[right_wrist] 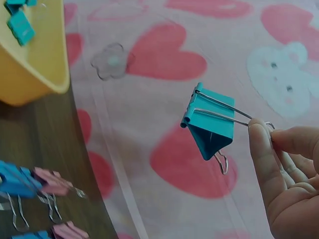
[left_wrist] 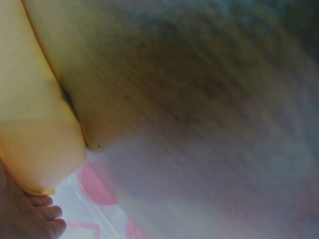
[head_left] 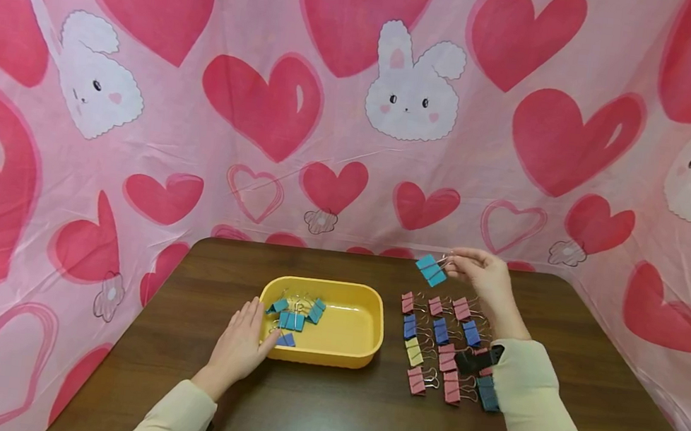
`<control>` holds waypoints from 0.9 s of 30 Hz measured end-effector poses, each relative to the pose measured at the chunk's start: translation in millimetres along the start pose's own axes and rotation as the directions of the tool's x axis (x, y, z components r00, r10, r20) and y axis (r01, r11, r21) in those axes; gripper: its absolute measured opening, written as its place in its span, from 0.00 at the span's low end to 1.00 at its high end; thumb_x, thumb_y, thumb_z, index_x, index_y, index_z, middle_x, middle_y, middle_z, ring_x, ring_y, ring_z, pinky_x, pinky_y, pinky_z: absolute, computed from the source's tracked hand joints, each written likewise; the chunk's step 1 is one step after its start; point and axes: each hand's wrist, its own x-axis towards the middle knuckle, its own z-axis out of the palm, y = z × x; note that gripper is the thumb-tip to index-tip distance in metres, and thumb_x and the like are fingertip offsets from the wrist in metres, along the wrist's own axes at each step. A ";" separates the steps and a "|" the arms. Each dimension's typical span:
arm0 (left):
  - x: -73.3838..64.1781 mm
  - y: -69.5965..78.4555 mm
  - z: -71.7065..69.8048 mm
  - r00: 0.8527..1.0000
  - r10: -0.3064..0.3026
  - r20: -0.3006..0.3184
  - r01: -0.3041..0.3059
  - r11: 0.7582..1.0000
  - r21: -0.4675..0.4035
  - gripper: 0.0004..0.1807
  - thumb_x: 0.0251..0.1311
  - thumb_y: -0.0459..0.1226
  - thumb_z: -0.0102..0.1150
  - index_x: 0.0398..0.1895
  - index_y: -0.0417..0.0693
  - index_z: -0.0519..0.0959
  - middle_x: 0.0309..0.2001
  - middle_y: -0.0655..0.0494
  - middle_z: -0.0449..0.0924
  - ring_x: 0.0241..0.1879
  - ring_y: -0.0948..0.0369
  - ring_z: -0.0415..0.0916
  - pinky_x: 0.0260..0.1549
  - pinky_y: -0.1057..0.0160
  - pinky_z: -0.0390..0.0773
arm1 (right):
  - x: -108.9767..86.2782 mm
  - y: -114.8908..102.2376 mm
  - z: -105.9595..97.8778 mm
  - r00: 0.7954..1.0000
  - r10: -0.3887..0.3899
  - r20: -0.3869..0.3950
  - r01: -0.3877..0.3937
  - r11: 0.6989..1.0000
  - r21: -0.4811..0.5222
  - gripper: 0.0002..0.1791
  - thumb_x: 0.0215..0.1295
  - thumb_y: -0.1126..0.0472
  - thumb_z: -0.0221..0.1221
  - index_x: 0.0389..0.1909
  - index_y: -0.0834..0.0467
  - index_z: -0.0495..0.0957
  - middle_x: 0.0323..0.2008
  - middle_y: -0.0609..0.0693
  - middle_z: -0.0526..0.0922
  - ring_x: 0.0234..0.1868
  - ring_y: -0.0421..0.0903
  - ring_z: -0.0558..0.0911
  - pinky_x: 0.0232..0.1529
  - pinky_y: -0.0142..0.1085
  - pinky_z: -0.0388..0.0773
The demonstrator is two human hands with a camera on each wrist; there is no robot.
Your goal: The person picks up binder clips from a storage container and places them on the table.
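Note:
A teal binder clip (right_wrist: 212, 117) hangs from my right hand (head_left: 484, 281), pinched by one wire handle between thumb and fingertips. In the head view this clip (head_left: 431, 271) is above the far edge of the table, behind the rows of clips. My left hand (head_left: 241, 343) rests with extended fingers against the left rim of a yellow tray (head_left: 352, 326). Inside the tray, several teal binder clips (head_left: 291, 321) and a blue one (head_left: 286, 339) lie toward its left side. The left wrist view shows only some fingertips (left_wrist: 50, 213) beside the tray wall (left_wrist: 40, 129).
Right of the tray, binder clips stand in rows: pink ones (head_left: 417, 380), blue ones (head_left: 440, 331), a yellow one (head_left: 414, 352) and a dark teal one (head_left: 488, 393) partly under my right sleeve (head_left: 527, 385). A heart-patterned cloth (head_left: 329, 135) hangs behind the brown table (head_left: 322, 419).

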 end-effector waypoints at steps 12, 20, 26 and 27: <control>-1.0 2.8 -3.7 1.000 0.001 0.005 -0.001 1.000 0.018 0.41 0.63 0.54 0.46 0.66 0.28 0.54 0.67 0.34 0.50 0.66 0.42 0.47 0.63 0.47 0.47 | 37.0 60.9 -131.5 0.992 -0.074 -0.101 0.088 0.987 0.138 0.14 0.58 0.71 0.59 0.47 0.68 0.78 0.34 0.59 0.83 0.33 0.52 0.84 0.34 0.41 0.80; -1.7 1.9 -1.7 1.000 -0.008 0.007 0.008 1.000 0.012 0.41 0.63 0.54 0.47 0.66 0.29 0.54 0.67 0.35 0.50 0.66 0.42 0.46 0.63 0.47 0.48 | 54.9 122.3 -227.5 0.950 -0.080 -0.302 0.110 0.991 0.081 0.23 0.52 0.67 0.66 0.51 0.67 0.76 0.39 0.59 0.83 0.35 0.52 0.84 0.35 0.41 0.78; -0.7 0.4 -0.6 1.000 -0.006 0.009 0.006 1.000 0.011 0.41 0.63 0.54 0.46 0.66 0.29 0.54 0.67 0.35 0.50 0.67 0.42 0.46 0.63 0.47 0.47 | 27.1 109.4 -236.8 0.921 0.008 -0.389 0.026 0.996 0.081 0.21 0.48 0.63 0.69 0.46 0.64 0.80 0.35 0.55 0.84 0.33 0.49 0.84 0.34 0.38 0.78; -0.6 0.1 -0.4 1.000 -0.006 0.009 0.006 1.000 0.012 0.41 0.63 0.54 0.46 0.66 0.29 0.54 0.68 0.35 0.50 0.67 0.42 0.46 0.63 0.47 0.47 | 22.3 106.0 -236.8 0.915 0.025 -0.403 0.010 0.996 0.085 0.19 0.48 0.63 0.69 0.43 0.63 0.81 0.34 0.55 0.84 0.33 0.48 0.84 0.34 0.37 0.78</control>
